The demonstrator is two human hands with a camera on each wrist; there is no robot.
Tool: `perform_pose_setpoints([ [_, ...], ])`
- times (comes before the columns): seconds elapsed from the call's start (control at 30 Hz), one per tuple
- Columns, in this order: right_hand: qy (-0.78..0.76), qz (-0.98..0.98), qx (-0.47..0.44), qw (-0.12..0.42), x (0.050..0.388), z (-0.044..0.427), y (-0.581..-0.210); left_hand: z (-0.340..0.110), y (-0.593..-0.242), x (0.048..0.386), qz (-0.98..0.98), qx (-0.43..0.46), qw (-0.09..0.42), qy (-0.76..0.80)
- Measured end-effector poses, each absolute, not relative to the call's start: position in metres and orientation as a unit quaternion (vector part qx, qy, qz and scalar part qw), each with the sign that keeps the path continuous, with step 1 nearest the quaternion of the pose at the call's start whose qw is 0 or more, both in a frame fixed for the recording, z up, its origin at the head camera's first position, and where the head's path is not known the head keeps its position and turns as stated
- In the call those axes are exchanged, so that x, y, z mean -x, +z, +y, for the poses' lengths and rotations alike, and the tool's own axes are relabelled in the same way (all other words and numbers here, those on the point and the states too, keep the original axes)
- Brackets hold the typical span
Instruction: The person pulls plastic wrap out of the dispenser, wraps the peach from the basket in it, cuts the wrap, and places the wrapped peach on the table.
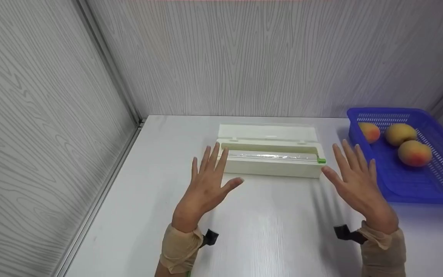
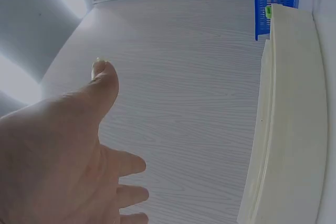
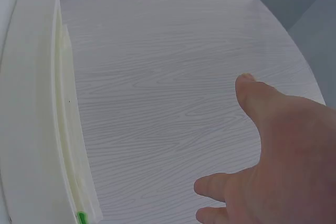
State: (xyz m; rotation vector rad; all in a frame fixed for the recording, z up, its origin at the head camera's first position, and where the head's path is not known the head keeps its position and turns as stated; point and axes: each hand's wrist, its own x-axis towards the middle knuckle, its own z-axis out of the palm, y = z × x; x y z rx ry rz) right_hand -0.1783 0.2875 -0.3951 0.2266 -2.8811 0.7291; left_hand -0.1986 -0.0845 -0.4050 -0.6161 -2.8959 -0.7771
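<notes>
A long cream plastic wrap dispenser box (image 1: pixel 271 167) lies on the white table with its lid (image 1: pixel 268 132) tipped back. Inside it is a roll of clear film (image 1: pixel 273 155), and a small green piece (image 1: pixel 321 161) sits at its right end. My left hand (image 1: pixel 205 188), fingers spread and straight, hovers in front of the box's left end and holds nothing. Beyond the box's right end, between it and the blue basket, my right hand (image 1: pixel 356 184) is likewise spread with nothing in it. Both wrist views show the box's long front side beside each hand.
A blue plastic basket (image 1: pixel 410 192) stands at the right with a peach (image 1: pixel 415 153), a yellower peach (image 1: pixel 400 134) and another peach (image 1: pixel 369 132) inside. Wood-grain panels rise behind the table (image 1: pixel 129 200) and along its left side.
</notes>
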Motion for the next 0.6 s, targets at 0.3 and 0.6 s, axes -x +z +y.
perform_pose_setpoints([
  [0.3,0.237,-0.962,-0.101,0.094,0.184,0.291,-0.391,-0.087,-0.401,0.218,-0.926,0.278,0.041,-0.252],
  [0.6,0.228,-0.962,-0.129,0.076,0.204,0.293,-0.378,-0.091,-0.397,0.258,-0.911,0.324,0.107,-0.233],
])
